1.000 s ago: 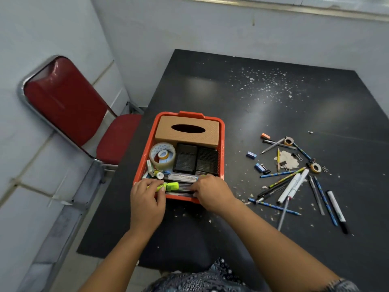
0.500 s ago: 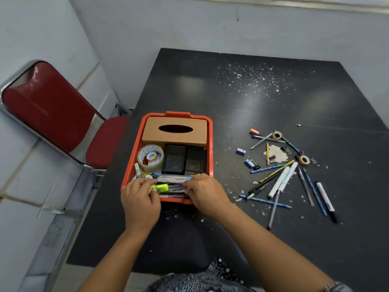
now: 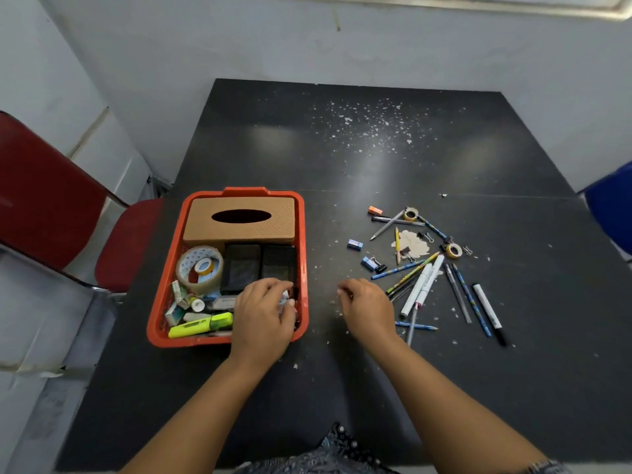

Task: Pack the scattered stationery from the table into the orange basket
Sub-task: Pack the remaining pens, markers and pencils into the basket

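The orange basket (image 3: pixel 155 323) stands on the black table (image 3: pixel 342 159) at the near left. It holds a tan tissue box (image 3: pixel 239 230), a clear tape roll (image 3: pixel 200 268), two black mesh boxes (image 3: pixel 239 268), a yellow highlighter (image 3: pixel 201 325) and small items. My left hand (image 3: pixel 263 316) is over the basket's near right corner, fingers curled, pinching a small pale item there. My right hand (image 3: pixel 367 307) hovers over the table between the basket and a scattered pile of pens and pencils (image 3: pixel 420 285), fingers loosely curled and holding nothing.
The pile also has white markers, a black-tipped marker (image 3: pixel 487 311), small tape rolls (image 3: pixel 453 250), binder clips and erasers (image 3: pixel 355 244). A red chair (image 3: pixel 44 200) stands left of the table, a blue object (image 3: pixel 612 206) at the right edge. White flecks dot the tabletop.
My right hand has left the basket and moved right onto the table toward the pens. My left hand shifted to the basket's right corner, uncovering the highlighter. The camera view tilted.
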`<state>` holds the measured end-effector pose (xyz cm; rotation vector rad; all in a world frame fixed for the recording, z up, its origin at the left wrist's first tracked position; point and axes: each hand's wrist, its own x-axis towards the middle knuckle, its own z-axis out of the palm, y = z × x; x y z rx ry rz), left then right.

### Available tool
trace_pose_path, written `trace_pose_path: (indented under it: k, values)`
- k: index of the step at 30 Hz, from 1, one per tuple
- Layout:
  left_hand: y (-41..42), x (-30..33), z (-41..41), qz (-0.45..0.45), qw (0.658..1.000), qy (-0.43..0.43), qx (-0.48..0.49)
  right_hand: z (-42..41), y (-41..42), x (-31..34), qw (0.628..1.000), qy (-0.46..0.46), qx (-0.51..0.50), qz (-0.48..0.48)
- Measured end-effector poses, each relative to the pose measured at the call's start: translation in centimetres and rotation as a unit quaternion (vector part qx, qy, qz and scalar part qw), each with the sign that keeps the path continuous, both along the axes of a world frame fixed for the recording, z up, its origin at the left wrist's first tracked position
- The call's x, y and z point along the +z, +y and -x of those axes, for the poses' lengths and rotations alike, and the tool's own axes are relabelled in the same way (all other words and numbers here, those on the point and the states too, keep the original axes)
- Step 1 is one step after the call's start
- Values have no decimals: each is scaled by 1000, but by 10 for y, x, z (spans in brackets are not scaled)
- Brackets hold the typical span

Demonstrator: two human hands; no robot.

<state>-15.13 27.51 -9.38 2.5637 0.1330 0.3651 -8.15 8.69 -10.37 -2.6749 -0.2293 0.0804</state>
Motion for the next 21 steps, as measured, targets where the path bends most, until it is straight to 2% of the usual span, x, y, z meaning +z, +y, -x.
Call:
trace_pose_path:
  k: [8, 16, 21]
  values:
    - [-18, -14, -14, -80, 996, 15, -21, -60, -24, -8, 992, 34, -102, 61]
    - [-18, -17, -15, -95, 995, 14, -19, -102, -28, -18, 981, 94, -100, 139]
    - [-17, -14, -15, -82, 996, 31, -8, -105, -25, -24, 978, 98, -86, 166]
